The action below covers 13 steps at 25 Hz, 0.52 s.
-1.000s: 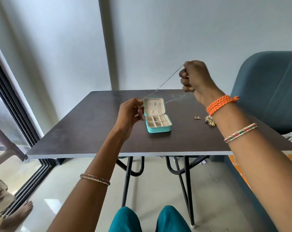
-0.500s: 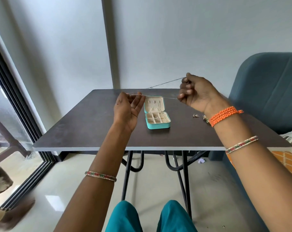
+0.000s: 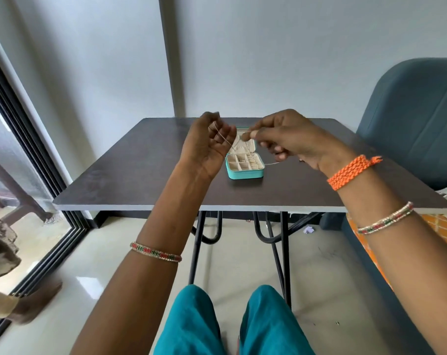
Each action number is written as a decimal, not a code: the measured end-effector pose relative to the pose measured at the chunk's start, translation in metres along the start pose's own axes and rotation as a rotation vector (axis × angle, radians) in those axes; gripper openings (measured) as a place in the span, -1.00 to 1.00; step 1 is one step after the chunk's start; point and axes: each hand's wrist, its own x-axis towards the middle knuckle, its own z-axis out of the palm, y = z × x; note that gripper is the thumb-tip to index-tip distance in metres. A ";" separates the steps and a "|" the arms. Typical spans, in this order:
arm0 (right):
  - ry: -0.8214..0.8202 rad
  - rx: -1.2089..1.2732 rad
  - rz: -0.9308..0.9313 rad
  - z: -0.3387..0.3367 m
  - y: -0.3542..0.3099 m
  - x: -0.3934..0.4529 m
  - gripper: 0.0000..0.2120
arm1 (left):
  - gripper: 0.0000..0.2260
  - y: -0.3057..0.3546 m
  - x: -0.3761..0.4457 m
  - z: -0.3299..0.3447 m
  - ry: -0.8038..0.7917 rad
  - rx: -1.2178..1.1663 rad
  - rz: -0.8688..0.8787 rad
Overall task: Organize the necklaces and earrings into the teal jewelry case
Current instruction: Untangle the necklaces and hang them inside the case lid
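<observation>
Both hands are raised above the desk (image 3: 130, 175): the left hand (image 3: 207, 146) and right hand (image 3: 286, 139) each pinch a thin silver necklace chain (image 3: 223, 137) that sags between them. Beneath it, toward the desk's far edge, the teal jewelry case (image 3: 245, 172) lies open, its cream compartments holding small pieces.

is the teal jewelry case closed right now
No, the teal jewelry case sits on the table with its lid raised and its cream compartments showing.

My bare left forearm wears one beaded bangle (image 3: 155, 252) in red, green and gold, my right wrist a braided orange cord (image 3: 350, 172) and a matching beaded bangle (image 3: 384, 218), above teal trousers (image 3: 232, 324).
</observation>
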 end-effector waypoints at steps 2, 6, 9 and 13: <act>-0.178 -0.140 -0.043 0.000 -0.015 -0.009 -0.87 | -0.78 -0.001 -0.006 0.002 -0.048 0.172 -0.039; -0.102 -0.129 -0.222 0.003 -0.028 -0.005 -0.91 | -0.80 0.005 -0.020 0.008 -0.185 0.470 -0.127; 0.077 -0.055 -0.274 0.004 -0.025 0.001 -0.89 | -0.80 0.010 -0.029 0.011 -0.252 0.513 -0.120; 0.259 -0.003 -0.274 0.011 -0.015 0.003 -0.85 | -0.79 0.007 -0.037 0.010 -0.291 0.537 -0.116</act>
